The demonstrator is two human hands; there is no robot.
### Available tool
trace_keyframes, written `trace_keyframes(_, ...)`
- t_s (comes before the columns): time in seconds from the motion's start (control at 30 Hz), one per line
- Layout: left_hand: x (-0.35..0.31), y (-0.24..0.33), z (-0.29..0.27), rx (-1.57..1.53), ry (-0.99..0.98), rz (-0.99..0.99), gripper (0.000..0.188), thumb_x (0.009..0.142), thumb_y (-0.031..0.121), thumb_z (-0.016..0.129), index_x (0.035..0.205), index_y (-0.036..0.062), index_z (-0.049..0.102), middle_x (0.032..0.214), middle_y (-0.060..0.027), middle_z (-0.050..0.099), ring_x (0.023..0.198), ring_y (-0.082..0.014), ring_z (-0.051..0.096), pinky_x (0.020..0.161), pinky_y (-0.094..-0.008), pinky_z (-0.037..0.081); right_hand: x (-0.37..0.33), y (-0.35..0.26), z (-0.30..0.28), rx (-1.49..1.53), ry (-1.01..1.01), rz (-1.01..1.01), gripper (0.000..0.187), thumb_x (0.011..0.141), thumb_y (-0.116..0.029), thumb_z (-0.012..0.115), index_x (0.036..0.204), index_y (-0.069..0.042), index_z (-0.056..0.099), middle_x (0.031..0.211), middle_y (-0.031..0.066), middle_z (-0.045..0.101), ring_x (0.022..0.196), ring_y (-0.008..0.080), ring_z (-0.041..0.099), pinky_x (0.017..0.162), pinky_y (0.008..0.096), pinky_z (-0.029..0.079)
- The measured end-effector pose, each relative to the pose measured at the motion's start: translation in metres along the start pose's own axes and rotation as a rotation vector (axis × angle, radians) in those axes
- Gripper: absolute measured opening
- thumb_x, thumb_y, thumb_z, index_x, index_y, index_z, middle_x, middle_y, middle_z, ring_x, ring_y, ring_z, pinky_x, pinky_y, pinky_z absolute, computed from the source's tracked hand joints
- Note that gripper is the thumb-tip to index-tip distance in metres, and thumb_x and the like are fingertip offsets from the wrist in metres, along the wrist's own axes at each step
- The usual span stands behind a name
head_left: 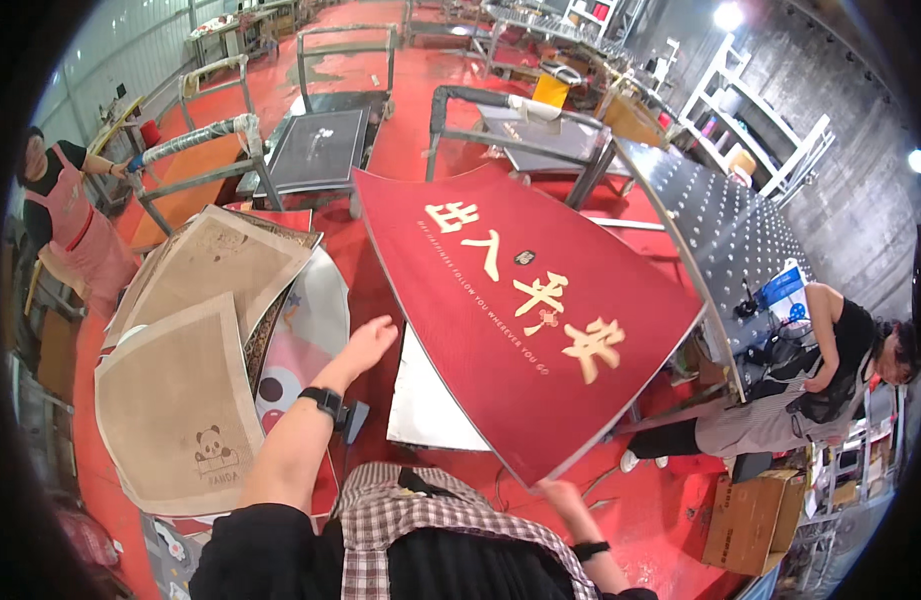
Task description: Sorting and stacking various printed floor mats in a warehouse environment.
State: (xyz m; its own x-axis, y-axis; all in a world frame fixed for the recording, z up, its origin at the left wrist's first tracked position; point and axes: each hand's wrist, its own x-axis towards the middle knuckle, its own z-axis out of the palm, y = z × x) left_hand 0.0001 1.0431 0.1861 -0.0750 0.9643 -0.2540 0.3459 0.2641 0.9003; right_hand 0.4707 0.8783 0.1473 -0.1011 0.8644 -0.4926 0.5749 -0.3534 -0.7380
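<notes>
A large red doormat (500, 290) with gold lettering lies in front of me, its near corner reaching toward my body. At that corner my right hand (568, 505) is closed on the mat's edge. My left hand (370, 342), with a dark watch on its wrist, is just off the mat's left edge. Its fingers are curled in, and nothing shows in them. A white board or sheet (430, 400) shows under the red mat's left side. Left of my left arm, tan mats (170, 400) lie overlapping, one with a panda drawing, over a colourful cartoon mat (305, 325).
Metal-framed trolleys (345, 45) stand ahead, one carrying a dark grey mat (318, 145). A person in a pink apron (75, 220) stands at left, another in a striped apron (750, 415) at right beside a dark dotted table (720, 220). A cardboard box (745, 525) sits lower right.
</notes>
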Motion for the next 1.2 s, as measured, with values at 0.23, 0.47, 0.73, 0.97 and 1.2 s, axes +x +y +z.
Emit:
trace_keyframes(0.23,-0.106,-0.128,-0.061,0.65,0.12,0.01,0.049,0.075,0.023,0.058,0.117,0.0005,0.045,0.113,-0.021,0.049,0.11,-0.0343,0.044,0.095,-0.0375,0.034,0.031,-0.044,0.066,-0.293,-0.447,-0.016,0.026,0.079,-0.024,0.05,0.087,0.0,0.059,0.082,0.0216,0.059,0.078,0.0318,0.059,0.069,0.0368,0.045)
trace_keyframes(0.47,-0.175,-0.258,-0.207,0.85,0.526,-0.49,0.055,0.078,0.023,0.052,0.124,-0.0002,0.035,0.123,-0.0234,0.04,0.114,-0.0388,0.037,0.096,-0.0438,0.031,0.112,-0.122,0.056,-0.496,-0.376,-0.126,0.029,0.078,-0.024,0.05,0.093,-0.001,0.06,0.087,0.0196,0.061,0.085,0.0313,0.058,0.074,0.0382,0.045)
trace_keyframes(0.73,-0.144,-0.249,-0.207,0.107,0.276,-1.008,0.058,0.08,0.03,0.052,0.128,0.0025,0.035,0.124,-0.0172,0.045,0.112,-0.029,0.045,0.092,-0.039,0.036,0.179,-0.258,0.09,-0.414,-0.27,-0.183,0.027,0.081,-0.022,0.05,0.098,-0.002,0.059,0.089,0.017,0.061,0.086,0.0301,0.058,0.075,0.0351,0.045)
trace_keyframes(0.97,-0.172,-0.309,-0.188,0.068,0.396,-0.857,0.061,0.075,0.032,0.054,0.125,0.002,0.037,0.123,-0.021,0.043,0.116,-0.0359,0.039,0.094,-0.04,0.034,0.201,-0.299,0.081,-0.334,-0.216,-0.122,0.024,0.081,-0.015,0.052,0.097,0.002,0.059,0.086,0.0113,0.063,0.081,0.017,0.058,0.074,0.028,0.045)
trace_keyframes(1.2,-0.153,-0.275,-0.2,-0.03,0.372,-0.963,0.053,0.072,0.037,0.054,0.111,0.0005,0.053,0.11,-0.0267,0.051,0.108,-0.0363,0.047,0.095,-0.0405,0.032,0.254,-0.329,0.091,-0.478,-0.238,0.002,0.023,0.081,-0.014,0.05,0.094,0.002,0.061,0.088,0.0096,0.063,0.087,0.0171,0.058,0.078,0.0274,0.044)
